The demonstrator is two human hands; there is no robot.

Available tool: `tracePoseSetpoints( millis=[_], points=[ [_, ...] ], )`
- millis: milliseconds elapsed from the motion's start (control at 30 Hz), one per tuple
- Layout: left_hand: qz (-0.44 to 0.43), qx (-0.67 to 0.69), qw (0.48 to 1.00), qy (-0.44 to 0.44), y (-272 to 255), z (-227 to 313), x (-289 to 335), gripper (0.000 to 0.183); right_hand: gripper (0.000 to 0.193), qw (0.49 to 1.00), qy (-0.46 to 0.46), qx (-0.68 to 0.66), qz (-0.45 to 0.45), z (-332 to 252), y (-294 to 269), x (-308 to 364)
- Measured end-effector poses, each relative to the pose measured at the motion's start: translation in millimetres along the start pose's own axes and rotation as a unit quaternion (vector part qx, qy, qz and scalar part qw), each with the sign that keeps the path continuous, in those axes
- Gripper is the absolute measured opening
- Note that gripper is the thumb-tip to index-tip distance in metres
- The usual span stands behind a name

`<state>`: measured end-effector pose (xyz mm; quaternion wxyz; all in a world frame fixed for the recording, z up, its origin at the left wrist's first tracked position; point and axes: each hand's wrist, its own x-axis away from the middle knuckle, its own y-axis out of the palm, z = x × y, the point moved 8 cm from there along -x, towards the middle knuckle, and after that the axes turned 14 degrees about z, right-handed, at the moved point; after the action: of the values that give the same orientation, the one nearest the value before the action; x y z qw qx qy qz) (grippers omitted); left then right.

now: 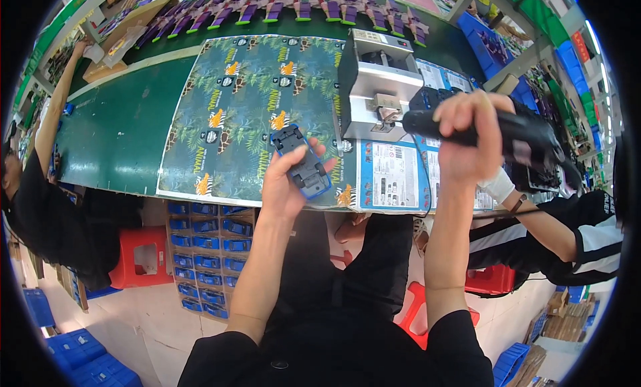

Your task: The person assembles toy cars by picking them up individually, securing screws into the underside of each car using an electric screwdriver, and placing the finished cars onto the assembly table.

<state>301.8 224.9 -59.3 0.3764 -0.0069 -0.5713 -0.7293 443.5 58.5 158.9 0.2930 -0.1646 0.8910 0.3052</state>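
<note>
Black tool (522,130) in right grip (471,139); upturned toy car (310,169) in left grip (280,187).

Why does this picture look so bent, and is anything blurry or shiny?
Head view: fisheye lens bows the green tabletop and leaves corners black; head view: the black tool in the right fingers looks slightly smeared; head view: pale glare on the tabletop, left.
</note>
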Motion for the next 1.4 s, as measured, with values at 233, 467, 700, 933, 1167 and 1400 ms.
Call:
tracePoseSetpoints(
  millis=[233, 467, 700, 933, 1167, 1400],
  points=[
    [-0.016, -0.156, 0.986, 0.055, 6, -7, 5, 0.048, 0.016, 0.999, 0.020, 0.033, 0.037, 44, -1, -8],
    [-0.013, -0.164, 0.982, 0.087, 0, -3, 0, 0.048, 0.016, 0.984, 0.062, 0.168, -0.002, 50, 24, -15],
    [-0.018, -0.181, 0.979, 0.089, 7, -7, 1, 0.050, 0.015, 0.970, 0.205, -0.125, -0.047, 13, 15, 49],
    [-0.008, -0.184, 0.979, 0.087, 6, -6, 2, 0.048, 0.013, 0.969, 0.211, -0.111, -0.059, 22, 31, 86],
    [-0.006, -0.185, 0.980, 0.080, 5, -6, 2, 0.047, 0.017, 0.968, 0.237, -0.052, -0.062, 32, 40, 100],
    [0.000, -0.168, 0.984, 0.055, 6, -11, -4, 0.046, 0.023, 0.952, 0.284, -0.066, -0.093, 34, 51, 106]
  ],
)
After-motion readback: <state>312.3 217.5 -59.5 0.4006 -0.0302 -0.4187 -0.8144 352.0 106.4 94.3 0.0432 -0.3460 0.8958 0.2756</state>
